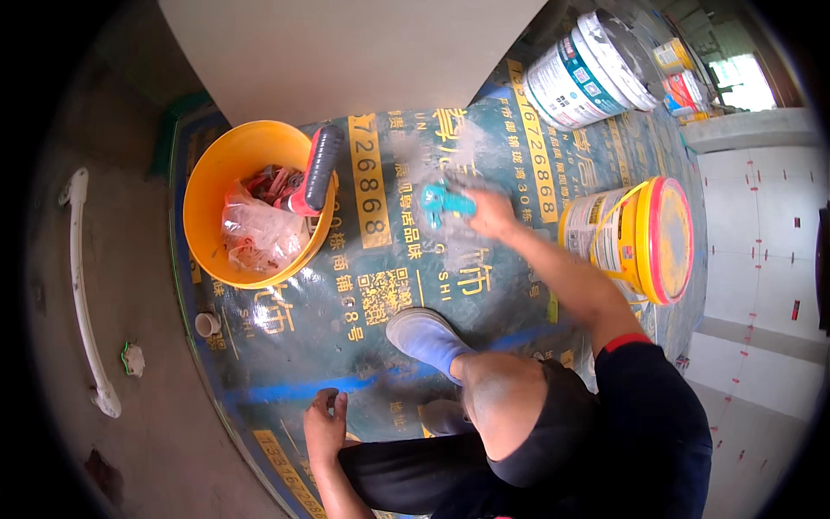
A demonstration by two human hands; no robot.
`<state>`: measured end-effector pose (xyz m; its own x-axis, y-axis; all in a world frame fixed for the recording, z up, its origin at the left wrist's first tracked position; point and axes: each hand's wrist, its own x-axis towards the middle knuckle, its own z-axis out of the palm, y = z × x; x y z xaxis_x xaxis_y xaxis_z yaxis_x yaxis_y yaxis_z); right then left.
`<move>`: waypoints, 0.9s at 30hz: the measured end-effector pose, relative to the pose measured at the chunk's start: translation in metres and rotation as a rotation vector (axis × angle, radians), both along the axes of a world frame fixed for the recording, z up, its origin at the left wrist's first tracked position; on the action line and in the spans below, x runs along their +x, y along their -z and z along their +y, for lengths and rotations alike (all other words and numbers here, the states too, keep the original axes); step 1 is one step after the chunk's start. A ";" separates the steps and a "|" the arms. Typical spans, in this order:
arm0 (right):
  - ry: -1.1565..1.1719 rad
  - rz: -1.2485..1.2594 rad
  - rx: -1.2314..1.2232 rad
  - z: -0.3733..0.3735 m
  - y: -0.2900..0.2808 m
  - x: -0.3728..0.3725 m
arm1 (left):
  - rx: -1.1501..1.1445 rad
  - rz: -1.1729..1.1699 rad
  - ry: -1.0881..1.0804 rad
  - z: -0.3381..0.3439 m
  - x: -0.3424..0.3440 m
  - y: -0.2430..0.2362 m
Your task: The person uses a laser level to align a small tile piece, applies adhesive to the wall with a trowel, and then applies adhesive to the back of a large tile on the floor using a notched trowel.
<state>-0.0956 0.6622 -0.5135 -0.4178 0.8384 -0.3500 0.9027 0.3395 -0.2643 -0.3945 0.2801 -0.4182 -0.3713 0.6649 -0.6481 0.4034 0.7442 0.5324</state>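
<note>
My right hand (493, 214) is closed around a teal handheld power tool (447, 204). The tool is low over the printed green floor covering (363, 294), where pale dust lies around it. Loosely curled, my left hand (325, 424) is beside my bent leg, with nothing visible in it. To the left of the tool stands a yellow bucket (203, 203). Inside are crumpled clear plastic bags (264, 229) with small red pieces. A tool with a black and red handle (322, 169) leans over the bucket's right rim; its lower part is hidden.
A closed yellow pail (627, 238) with a red-edged lid is right of my forearm. Beyond it stands a large white pail (579, 82). A small white cup-like piece (207, 324) sits near the covering's left edge. Farther left lies a long white bar (82, 294).
</note>
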 end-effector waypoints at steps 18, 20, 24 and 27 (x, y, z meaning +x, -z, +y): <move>0.085 -0.294 0.469 0.039 -0.112 0.120 | 0.100 -0.160 0.035 -0.009 -0.014 0.026; 0.153 -0.353 0.654 0.011 -0.167 0.184 | 0.086 -0.160 0.071 0.004 -0.009 0.019; 0.502 -0.349 0.445 -0.036 -0.238 0.276 | 0.055 -0.184 0.128 0.024 0.014 0.016; 0.468 -0.309 0.368 -0.036 -0.222 0.296 | -0.009 -0.126 0.179 0.033 0.029 -0.009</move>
